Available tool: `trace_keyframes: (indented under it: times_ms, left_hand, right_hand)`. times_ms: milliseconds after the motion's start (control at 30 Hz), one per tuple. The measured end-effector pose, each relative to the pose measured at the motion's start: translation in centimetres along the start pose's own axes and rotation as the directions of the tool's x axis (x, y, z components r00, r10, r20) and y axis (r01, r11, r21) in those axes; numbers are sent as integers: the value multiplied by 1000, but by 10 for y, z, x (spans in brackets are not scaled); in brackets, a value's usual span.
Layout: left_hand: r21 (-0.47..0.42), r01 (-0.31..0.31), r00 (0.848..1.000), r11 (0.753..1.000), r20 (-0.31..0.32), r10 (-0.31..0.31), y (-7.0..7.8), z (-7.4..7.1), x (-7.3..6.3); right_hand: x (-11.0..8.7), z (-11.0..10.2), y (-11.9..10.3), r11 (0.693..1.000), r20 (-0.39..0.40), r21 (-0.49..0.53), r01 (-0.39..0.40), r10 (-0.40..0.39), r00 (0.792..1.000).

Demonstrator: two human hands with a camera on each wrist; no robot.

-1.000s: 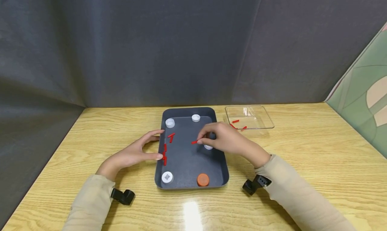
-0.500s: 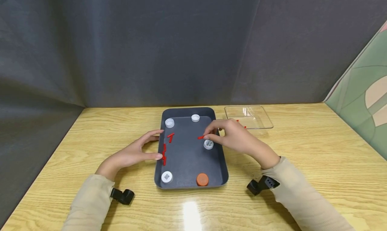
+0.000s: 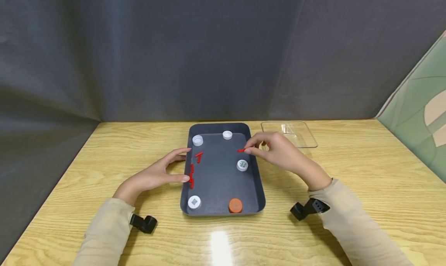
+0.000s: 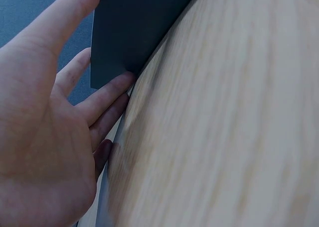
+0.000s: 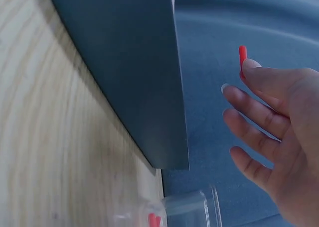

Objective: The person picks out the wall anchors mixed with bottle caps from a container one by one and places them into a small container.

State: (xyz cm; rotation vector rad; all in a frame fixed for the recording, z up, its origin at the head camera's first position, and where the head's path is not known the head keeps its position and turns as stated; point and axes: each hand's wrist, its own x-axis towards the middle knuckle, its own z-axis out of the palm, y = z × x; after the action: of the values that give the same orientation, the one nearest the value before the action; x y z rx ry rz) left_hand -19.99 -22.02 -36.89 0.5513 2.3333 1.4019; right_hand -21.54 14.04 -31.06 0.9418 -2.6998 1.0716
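A short red stick (image 3: 241, 150) is pinched between the thumb and index finger of my right hand (image 3: 278, 151), above the right side of the dark grey tray (image 3: 221, 188). In the right wrist view the red stick (image 5: 242, 52) points up from the fingertips, and the other fingers are spread. My left hand (image 3: 150, 177) rests at the tray's left side, thumb on the rim, holding nothing else. The left wrist view shows that hand's fairly straight fingers (image 4: 107, 97) touching the tray's outer wall (image 4: 134, 33). Several red sticks (image 3: 192, 179) lie inside along the left wall.
White caps (image 3: 197, 140) stand around the tray, one with a green pattern (image 3: 242, 165). An orange cap (image 3: 235, 205) sits near the front wall. Behind the right hand is a clear plastic box (image 3: 297, 132); red sticks (image 5: 153, 220) show in it in the right wrist view.
My right hand has moved right and away from me with the red stick, from the tray's middle toward its right wall, uncovering the green-patterned cap. The left hand stays in place.
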Motion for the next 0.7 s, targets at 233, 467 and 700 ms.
trace_keyframes:
  times_ms: [233,467,700]
  left_hand:
    - [-11,2,1000,1000,9,-2,0,-1,1]
    - [-18,6,1000,1000,11,-6,3,0,3]
    - [-17,23,1000,1000,6,-23,1,0,1]
  right_hand:
    - [-1,-7,6,1000,-44,-4,-8,8,999]
    - [-3,-15,16,1000,-58,-21,-22,21,998]
    - [-5,-22,18,998,-49,12,-64,65,997]
